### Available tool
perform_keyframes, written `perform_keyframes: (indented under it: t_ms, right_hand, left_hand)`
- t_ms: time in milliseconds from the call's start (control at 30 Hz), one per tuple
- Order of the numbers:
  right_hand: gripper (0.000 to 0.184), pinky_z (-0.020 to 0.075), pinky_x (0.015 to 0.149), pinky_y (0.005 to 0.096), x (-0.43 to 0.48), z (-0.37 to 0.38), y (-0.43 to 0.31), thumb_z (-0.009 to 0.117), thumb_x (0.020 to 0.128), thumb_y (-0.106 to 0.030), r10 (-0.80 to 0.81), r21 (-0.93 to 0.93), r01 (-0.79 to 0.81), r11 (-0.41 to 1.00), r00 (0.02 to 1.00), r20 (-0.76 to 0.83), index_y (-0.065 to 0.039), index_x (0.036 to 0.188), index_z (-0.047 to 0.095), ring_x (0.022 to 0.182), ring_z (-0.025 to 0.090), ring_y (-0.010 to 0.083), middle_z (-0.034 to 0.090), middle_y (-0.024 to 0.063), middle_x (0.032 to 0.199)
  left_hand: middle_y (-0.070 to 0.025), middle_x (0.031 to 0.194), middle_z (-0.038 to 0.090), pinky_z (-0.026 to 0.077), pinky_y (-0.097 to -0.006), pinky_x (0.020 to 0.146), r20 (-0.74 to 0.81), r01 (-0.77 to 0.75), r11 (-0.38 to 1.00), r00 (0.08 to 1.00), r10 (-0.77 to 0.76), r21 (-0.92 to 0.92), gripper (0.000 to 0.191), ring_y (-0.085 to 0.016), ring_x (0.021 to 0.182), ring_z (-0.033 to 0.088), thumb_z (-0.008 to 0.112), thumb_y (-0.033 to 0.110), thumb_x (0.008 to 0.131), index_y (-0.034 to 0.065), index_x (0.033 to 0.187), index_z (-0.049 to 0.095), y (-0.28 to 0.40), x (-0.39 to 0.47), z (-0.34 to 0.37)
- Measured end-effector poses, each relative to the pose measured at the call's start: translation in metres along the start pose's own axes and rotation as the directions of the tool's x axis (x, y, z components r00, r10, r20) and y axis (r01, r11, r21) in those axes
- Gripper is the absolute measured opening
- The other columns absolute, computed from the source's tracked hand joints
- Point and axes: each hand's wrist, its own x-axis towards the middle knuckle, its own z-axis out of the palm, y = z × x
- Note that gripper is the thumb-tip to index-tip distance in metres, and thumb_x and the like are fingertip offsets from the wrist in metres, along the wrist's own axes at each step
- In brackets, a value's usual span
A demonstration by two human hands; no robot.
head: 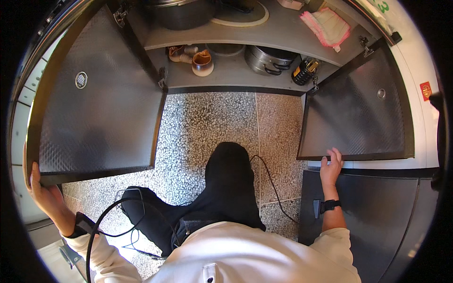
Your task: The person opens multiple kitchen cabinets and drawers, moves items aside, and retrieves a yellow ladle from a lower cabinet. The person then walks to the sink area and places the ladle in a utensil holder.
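Observation:
My left hand (46, 192) grips the lower outer corner of the left cabinet door (99, 106), thumb on the inner face and fingers behind the edge. At the free edge of the right cabinet door (357, 106), my right hand (331, 169) touches with spread, bent fingers. Both doors stand swung out from a two-level cabinet. On its upper shelf (233, 37) are a dark pot (187, 16), a round lid (260, 17) and a pink-edged cloth (327, 28). Below sit a brown and cream ceramic jar (202, 64), a steel pot (265, 60) and a black utensil holder (303, 71).
Speckled terrazzo floor (212, 120) lies between the doors, with my bent knees (228, 166) over it. A thin black cable (270, 177) runs across the floor. A thicker cable (93, 230) loops by my left arm. Dark cabinet fronts (371, 205) stand at the right.

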Motion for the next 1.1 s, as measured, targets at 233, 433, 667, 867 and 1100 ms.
perform_keyframes:
  t_ms: [233,433,667,867,1100]
  right_hand:
    - [0.028,0.0381,0.107,0.0502,-0.004,0.016,0.009,0.067,0.085,-0.007,0.016,0.023,-0.017,1.000,0.999,0.035,-0.005,0.113,0.067,0.125,0.054,0.0366,0.059,0.0133,0.136]
    - [0.029,0.0383,0.106,0.0478,-0.008,0.034,0.019,0.068,0.086,-0.010,0.006,-0.053,0.000,0.999,0.994,0.110,-0.006,0.114,0.067,0.128,0.052,0.0353,0.057,0.0113,0.139]
    - [0.032,0.0393,0.106,0.0496,-0.008,0.046,0.038,0.068,0.083,-0.006,-0.074,-0.019,0.076,0.997,0.991,0.112,-0.005,0.115,0.067,0.130,0.051,0.0370,0.056,0.0162,0.139]
    - [0.034,0.0384,0.108,0.0493,-0.013,0.047,0.035,0.069,0.083,-0.003,-0.035,-0.062,0.044,0.997,0.988,0.151,-0.005,0.116,0.067,0.130,0.050,0.0370,0.056,0.0164,0.138]
    - [0.035,0.0395,0.105,0.0494,-0.010,0.025,0.011,0.072,0.083,-0.010,-0.001,-0.106,0.022,0.994,0.979,0.202,-0.004,0.117,0.066,0.125,0.052,0.0384,0.054,0.0151,0.141]
  left_hand:
    - [-0.0187,0.127,0.064,0.051,-0.0351,0.097,0.141,-0.043,0.994,0.988,0.057,-0.098,0.035,-0.025,0.112,0.065,0.056,0.011,0.098,-0.0070,0.128,0.063,-0.012,0.017,-0.037]
    - [-0.0215,0.123,0.065,0.052,-0.0406,0.099,0.167,-0.081,0.984,0.980,0.107,-0.157,0.031,-0.029,0.111,0.065,0.050,0.010,0.100,-0.0089,0.118,0.067,-0.015,0.030,-0.056]
    - [-0.0191,0.120,0.066,0.050,-0.0408,0.100,0.289,-0.106,0.987,0.948,0.136,-0.118,0.034,-0.028,0.109,0.065,0.045,0.010,0.102,-0.0072,0.124,0.065,-0.004,0.021,-0.043]
    - [-0.0175,0.125,0.065,0.052,-0.0363,0.097,0.280,-0.375,0.909,0.906,0.318,0.183,0.038,-0.026,0.109,0.065,0.038,0.006,0.104,-0.0066,0.133,0.059,-0.023,0.024,-0.066]
    - [-0.0154,0.124,0.067,0.052,-0.0334,0.097,0.190,-0.074,0.996,0.978,0.084,-0.059,0.037,-0.024,0.110,0.066,0.038,0.010,0.106,-0.0054,0.130,0.062,-0.043,0.023,-0.070]
